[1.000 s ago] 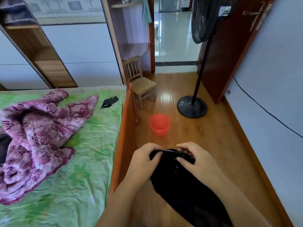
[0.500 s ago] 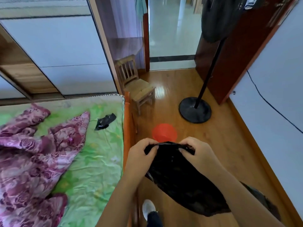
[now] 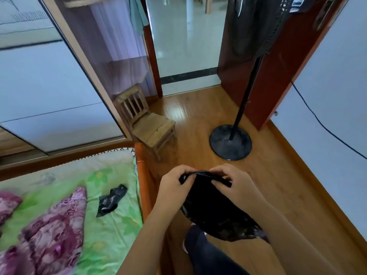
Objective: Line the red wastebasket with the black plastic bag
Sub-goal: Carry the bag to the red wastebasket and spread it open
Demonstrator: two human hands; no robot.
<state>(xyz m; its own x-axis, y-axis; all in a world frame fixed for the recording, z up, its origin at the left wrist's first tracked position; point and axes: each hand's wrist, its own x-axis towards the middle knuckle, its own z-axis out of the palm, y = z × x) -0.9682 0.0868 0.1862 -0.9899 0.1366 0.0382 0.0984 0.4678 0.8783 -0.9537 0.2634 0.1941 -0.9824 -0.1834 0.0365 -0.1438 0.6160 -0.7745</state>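
A black plastic bag hangs in front of me, held by its top edge. My left hand pinches the left end of that edge and my right hand pinches the right end, the two hands close together. The rest of the bag droops down toward my leg. The red wastebasket is hidden behind my hands and the bag; only a thin red sliver may show above them.
A small wooden chair stands by the bed's corner. The round base of a standing fan sits on the wood floor to the right. The bed on the left carries a purple quilt and a crumpled black bag.
I have stepped forward toward the wastebasket; it has slid behind my hands and the bag. Both hands keep their grip on the bag's top edge, and my leg has come into view.
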